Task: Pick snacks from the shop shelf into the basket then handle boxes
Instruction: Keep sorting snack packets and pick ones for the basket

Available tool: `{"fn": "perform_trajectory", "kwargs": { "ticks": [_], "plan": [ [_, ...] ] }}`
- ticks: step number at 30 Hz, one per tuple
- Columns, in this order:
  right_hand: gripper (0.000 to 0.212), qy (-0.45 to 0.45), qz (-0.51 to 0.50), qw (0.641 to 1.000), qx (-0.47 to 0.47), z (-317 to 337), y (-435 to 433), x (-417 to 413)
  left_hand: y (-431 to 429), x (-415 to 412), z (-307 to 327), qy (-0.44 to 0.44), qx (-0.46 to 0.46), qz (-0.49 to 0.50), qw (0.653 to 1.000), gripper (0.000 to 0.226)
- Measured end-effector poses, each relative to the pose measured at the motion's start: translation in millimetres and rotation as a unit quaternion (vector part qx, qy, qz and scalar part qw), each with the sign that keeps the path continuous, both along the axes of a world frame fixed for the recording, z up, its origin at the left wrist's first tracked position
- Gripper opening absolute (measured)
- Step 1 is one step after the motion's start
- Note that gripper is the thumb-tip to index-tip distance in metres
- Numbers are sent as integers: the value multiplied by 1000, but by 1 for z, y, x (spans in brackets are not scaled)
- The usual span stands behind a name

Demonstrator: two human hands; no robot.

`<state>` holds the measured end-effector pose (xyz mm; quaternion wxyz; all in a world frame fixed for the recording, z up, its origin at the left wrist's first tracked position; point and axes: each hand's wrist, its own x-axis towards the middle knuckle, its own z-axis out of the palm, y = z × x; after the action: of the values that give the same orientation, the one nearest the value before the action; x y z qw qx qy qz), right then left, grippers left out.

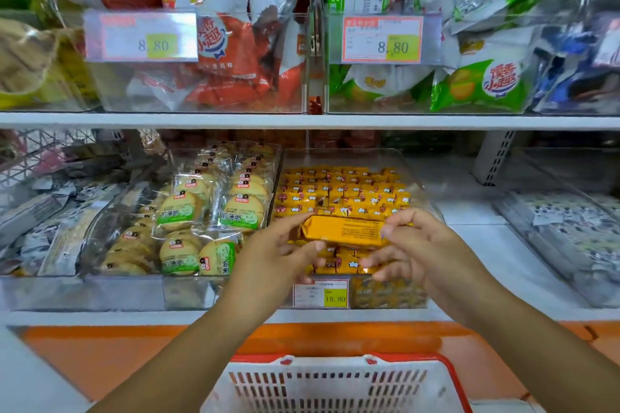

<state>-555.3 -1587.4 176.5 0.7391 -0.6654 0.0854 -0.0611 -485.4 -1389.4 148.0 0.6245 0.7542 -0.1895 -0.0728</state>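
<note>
A long yellow-orange snack pack (345, 231) is held level between both hands above a clear bin of small yellow wrapped snacks (342, 193) on the lower shelf. My left hand (280, 250) pinches its left end with thumb below and fingers on top. My right hand (411, 246) grips its right end. The white basket with a red rim (335, 386) sits directly below my forearms at the bottom edge of the view, its inside hidden.
Left of the yellow bin stands a clear bin of round biscuit packs (208, 221). The upper shelf holds bins of red snack bags (235, 54) and green snack bags (469, 84). A yellow price tag (320, 293) hangs on the lower shelf edge. An orange base panel (134, 355) runs beneath.
</note>
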Motion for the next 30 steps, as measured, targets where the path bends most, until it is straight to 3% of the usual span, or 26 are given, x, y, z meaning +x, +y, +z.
{"fn": "perform_trajectory", "kwargs": {
  "ticks": [6, 10, 13, 17, 22, 25, 30],
  "plan": [
    [24, -7, 24, 999, -34, -18, -4, 0, 11, -2, -4, 91, -75, -15, 993, 31],
    [46, -15, 64, 998, -2, -18, -10, 2, 12, 2, -9, 123, -140, -25, 982, 40],
    [34, -21, 62, 998, 21, -18, -14, 6, 9, 5, -11, 126, -182, -32, 975, 30],
    [29, -13, 57, 997, 56, -20, -16, 10, 9, 8, -16, 122, -176, -33, 976, 33],
    [56, -4, 105, 991, 84, -21, -22, 10, 14, 10, -11, 162, -183, -78, 966, 43],
    [62, -12, 78, 995, 61, -21, -20, 9, 14, 9, -13, 144, -165, -52, 974, 38],
    [37, -41, 21, 999, -15, -30, -18, 7, 13, 8, -17, 101, -133, 2, 986, 20]
  ]
}}
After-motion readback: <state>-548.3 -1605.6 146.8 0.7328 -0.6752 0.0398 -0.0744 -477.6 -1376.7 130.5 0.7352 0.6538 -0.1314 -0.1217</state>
